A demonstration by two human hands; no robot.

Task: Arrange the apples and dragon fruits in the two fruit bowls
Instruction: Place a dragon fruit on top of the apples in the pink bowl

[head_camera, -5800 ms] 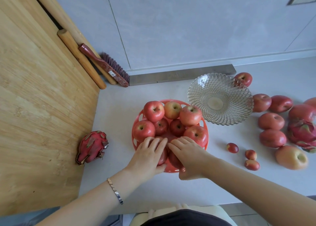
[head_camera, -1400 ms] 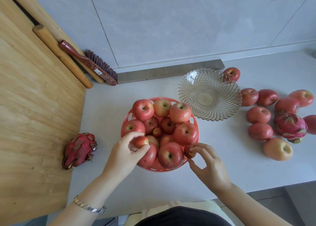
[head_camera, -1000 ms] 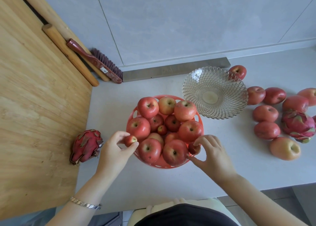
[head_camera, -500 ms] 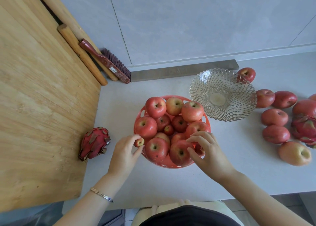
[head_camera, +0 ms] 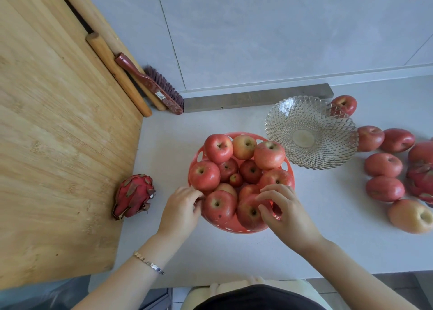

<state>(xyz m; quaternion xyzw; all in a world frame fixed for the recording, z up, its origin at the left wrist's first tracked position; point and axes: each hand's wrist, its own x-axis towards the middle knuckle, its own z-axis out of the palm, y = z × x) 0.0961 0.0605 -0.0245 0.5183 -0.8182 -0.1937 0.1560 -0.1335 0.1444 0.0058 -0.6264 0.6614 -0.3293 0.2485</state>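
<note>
Both hands are at the round red plastic bowl with slotted sides [head_camera: 230, 228], which sits by the front edge of the pale grey counter [head_camera: 234, 258], heaped with red apples [head_camera: 218, 148]. The left hand [head_camera: 181, 212] has its fingers curled in at the bowl's left rim, and I can't tell if it holds anything. The right hand [head_camera: 287, 212] is bent over the front apple [head_camera: 249, 212]. Something small and dark red shows under it, pinched or not I can't say.

The pile looks full, so my advice is to wedge small fruit into the gaps, press gently and steady the neighbours. The clear cut-glass bowl [head_camera: 328, 155] behind, toward the back edge, holds nothing.

Most bowl apples sit stalk-hollow up. The pink scaly dragon fruit [head_camera: 133, 196] lies at the counter's left edge against the pale wooden board [head_camera: 58, 157], its long axis slanting from front-left to back-right. Loose red apples [head_camera: 383, 164] and a second dragon fruit [head_camera: 421, 183] wait by the right edge.
</note>
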